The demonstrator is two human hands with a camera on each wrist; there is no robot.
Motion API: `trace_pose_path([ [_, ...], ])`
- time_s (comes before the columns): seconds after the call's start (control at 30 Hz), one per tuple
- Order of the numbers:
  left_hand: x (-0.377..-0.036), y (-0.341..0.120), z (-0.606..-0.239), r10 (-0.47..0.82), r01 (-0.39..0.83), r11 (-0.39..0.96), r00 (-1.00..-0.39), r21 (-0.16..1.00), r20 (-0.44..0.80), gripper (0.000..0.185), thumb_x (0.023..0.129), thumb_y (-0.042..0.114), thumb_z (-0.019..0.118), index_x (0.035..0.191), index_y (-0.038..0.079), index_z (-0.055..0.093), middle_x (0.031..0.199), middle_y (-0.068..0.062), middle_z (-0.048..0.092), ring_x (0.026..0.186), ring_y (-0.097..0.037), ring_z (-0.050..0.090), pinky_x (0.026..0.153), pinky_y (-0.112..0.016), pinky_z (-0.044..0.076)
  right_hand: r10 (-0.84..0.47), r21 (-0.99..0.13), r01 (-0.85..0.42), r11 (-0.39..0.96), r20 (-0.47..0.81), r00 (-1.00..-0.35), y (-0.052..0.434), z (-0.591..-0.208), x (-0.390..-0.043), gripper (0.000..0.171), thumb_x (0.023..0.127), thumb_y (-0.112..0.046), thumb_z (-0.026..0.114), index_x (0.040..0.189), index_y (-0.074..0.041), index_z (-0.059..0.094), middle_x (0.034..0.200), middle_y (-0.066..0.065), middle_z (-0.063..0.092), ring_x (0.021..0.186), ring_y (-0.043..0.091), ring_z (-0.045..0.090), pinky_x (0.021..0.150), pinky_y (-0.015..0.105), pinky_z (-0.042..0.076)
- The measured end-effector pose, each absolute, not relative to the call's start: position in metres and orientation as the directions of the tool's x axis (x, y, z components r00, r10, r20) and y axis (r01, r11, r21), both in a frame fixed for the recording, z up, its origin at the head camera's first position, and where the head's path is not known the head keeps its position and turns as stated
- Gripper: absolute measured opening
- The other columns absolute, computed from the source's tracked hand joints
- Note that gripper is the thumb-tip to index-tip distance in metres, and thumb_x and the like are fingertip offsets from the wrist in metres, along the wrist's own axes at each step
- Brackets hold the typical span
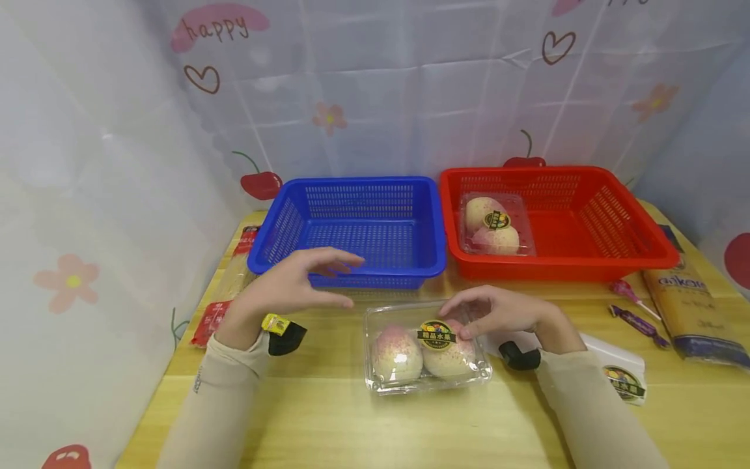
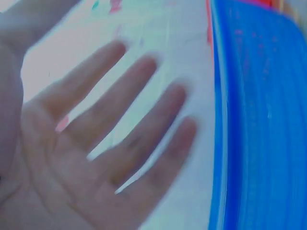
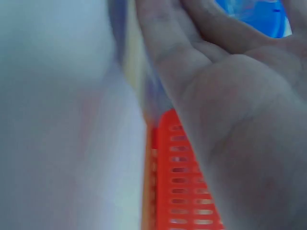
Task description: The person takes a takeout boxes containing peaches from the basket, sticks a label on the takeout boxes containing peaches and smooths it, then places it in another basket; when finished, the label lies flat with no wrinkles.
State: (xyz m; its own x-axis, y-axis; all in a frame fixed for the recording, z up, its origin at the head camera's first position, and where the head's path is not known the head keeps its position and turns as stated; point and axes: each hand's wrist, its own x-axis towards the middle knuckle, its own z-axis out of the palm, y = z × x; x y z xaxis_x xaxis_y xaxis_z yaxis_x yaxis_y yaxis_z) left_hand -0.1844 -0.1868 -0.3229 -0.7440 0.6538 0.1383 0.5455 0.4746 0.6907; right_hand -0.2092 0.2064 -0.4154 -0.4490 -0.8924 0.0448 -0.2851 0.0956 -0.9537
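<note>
A clear plastic box of peach-shaped fruit [image 1: 398, 358], white and pink with a round label, lies on the table before me. My right hand [image 1: 504, 312] is over its far right part, fingers loosely bent and thumb beside the label; contact with the lid is hard to tell. My left hand [image 1: 293, 286] hovers left of the box, before the blue basket [image 1: 351, 281], fingers spread and nothing held; the left wrist view shows its bare palm [image 2: 62, 177]. In the right wrist view, the fingertips are out of frame.
A red basket [image 1: 562, 268] holds another fruit box [image 1: 495, 225] at its left. On the right lie a pasta packet [image 1: 691, 299], a lollipop [image 1: 627, 290], a purple-wrapped sweet [image 1: 638, 326] and a white labelled item [image 1: 615, 358]. Red-ended noodle packaging [image 1: 213, 319] lies left.
</note>
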Motion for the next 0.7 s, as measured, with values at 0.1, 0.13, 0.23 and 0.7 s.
trace_pose_path([
  [0.1, -0.194, -0.209, -0.32, 0.447, 0.449, 0.531, -0.869, 0.719, 0.213, 0.061, 0.084, 0.035, 0.084, 0.139, 0.024, 0.061, 0.143, 0.005, 0.055, 0.128, -0.024, 0.051, 0.107, -0.047, 0.042, -0.893, -0.964, -0.252, 0.085, 0.038, -0.449, 0.208, -0.42, -0.211, 0.041, 0.094, 0.0, 0.068, 0.134, 0.003, 0.059, 0.121, 0.012, 0.064, 0.105, 0.019, 0.061, 0.093, 0.031, 0.052],
  [0.13, -0.197, -0.216, -0.321, 0.376, 0.405, 0.55, -0.901, 0.73, 0.217, 0.062, 0.084, 0.037, 0.084, 0.14, 0.025, 0.06, 0.146, 0.004, 0.052, 0.131, -0.027, 0.048, 0.109, -0.049, 0.04, -0.893, -0.966, -0.245, 0.085, 0.035, -0.449, 0.208, -0.421, -0.211, 0.041, 0.094, 0.0, 0.067, 0.134, 0.003, 0.058, 0.121, 0.012, 0.064, 0.105, 0.019, 0.06, 0.093, 0.031, 0.052],
  [0.23, -0.206, -0.236, -0.325, 0.196, 0.256, 0.595, -0.965, 0.762, 0.172, 0.073, 0.082, 0.046, 0.083, 0.147, 0.03, 0.052, 0.156, 0.003, 0.039, 0.142, -0.034, 0.035, 0.112, -0.056, 0.033, -0.897, -0.967, -0.241, 0.081, 0.034, -0.44, 0.208, -0.424, -0.212, 0.041, 0.096, -0.001, 0.065, 0.136, 0.002, 0.057, 0.121, 0.013, 0.063, 0.105, 0.019, 0.06, 0.092, 0.032, 0.052],
  [0.7, -0.23, -0.271, -0.356, 0.029, -0.08, 0.612, -0.992, 0.787, -0.123, 0.126, 0.074, 0.054, 0.086, 0.164, 0.025, 0.001, 0.166, -0.018, 0.011, 0.145, -0.045, 0.022, 0.113, -0.064, 0.025, -0.894, -0.929, -0.368, 0.042, 0.13, -0.43, 0.199, -0.413, -0.207, 0.038, 0.093, 0.001, 0.069, 0.13, -0.005, 0.064, 0.124, 0.011, 0.065, 0.105, 0.023, 0.059, 0.087, 0.035, 0.053],
])
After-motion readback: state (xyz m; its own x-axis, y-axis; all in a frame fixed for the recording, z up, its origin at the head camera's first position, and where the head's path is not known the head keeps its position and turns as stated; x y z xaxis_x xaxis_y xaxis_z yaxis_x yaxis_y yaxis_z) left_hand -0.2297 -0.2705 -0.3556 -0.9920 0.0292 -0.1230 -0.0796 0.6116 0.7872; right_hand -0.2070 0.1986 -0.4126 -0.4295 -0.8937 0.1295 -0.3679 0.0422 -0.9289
